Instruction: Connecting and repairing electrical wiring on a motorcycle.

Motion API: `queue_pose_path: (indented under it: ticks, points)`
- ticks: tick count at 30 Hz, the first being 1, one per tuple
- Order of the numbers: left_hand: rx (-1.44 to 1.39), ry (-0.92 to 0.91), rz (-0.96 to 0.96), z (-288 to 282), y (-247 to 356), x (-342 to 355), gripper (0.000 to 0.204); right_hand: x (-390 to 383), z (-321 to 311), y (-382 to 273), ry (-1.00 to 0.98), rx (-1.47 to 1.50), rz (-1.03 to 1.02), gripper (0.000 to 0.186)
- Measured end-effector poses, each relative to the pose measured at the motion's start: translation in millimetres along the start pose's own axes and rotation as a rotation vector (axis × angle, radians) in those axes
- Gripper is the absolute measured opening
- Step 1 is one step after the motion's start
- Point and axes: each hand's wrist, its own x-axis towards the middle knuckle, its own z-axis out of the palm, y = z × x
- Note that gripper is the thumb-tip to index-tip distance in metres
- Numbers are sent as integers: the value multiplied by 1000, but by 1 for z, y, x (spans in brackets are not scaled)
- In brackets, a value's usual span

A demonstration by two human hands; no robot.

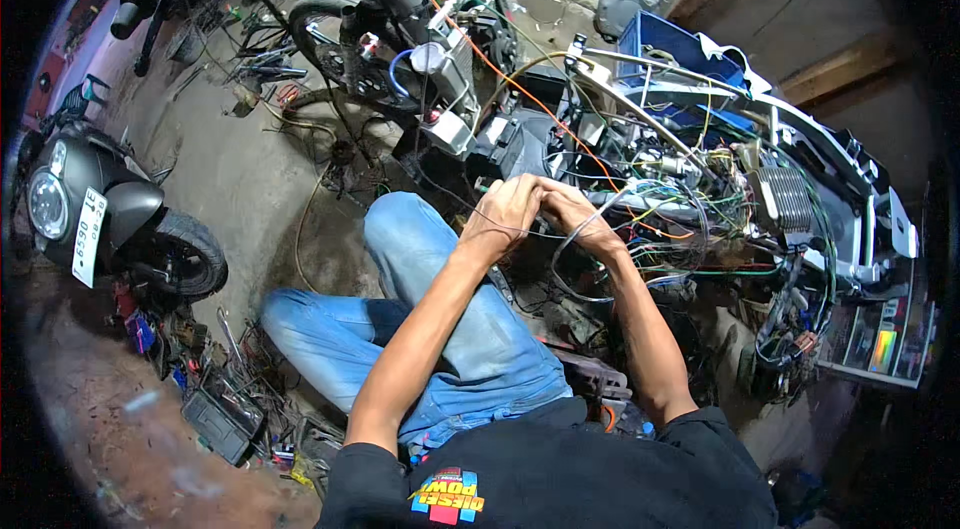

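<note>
My left hand (503, 212) and my right hand (576, 217) meet in front of a stripped scooter, above my bent knee, fingers closed together on a small item I cannot make out. A thin dark wire crosses by the left one. A grey cable (573, 241) loops down beside the right one. Around them lie bundles of coloured wires (680, 199), an orange wire (530, 94) running down from above, a dark plastic housing (525, 139) and a ribbed metal part (781, 201) further right on the frame.
A scooter (150, 229) stands at the left. A bare wheel (318, 39) is at the upper middle, a blue crate (640, 59) behind the frame. Tools and a grey case (215, 424) litter the floor at lower left. A clear-topped box (870, 349) sits at the right.
</note>
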Motion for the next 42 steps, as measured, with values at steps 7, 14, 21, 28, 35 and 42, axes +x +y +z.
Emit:
queue_pose_path:
  ticks: [7, 14, 21, 28, 35, 42]
  points:
    - [-145, 99, -16, 14, -11, 15, 15, 24, -4, 30, 109, 666, 597, 33]
    - [-226, -2, -24, 21, -7, 15, 18, 52, -6, 34, -257, 623, 419, 36]
    - [-366, -211, -162, 6, -1, 8, 23, 52, 8, 59, -300, 688, 524, 35]
    - [-326, 70, -250, 10, -10, 7, 27, 65, 33, 69, -85, 745, 336, 24]
    - [-169, 184, -840, 11, -54, 0, 23, 69, 62, 57, 127, 669, 256, 21]
    - [33, 124, -711, 12, -59, 15, 19, 95, 68, 79, 219, 642, 254, 27]
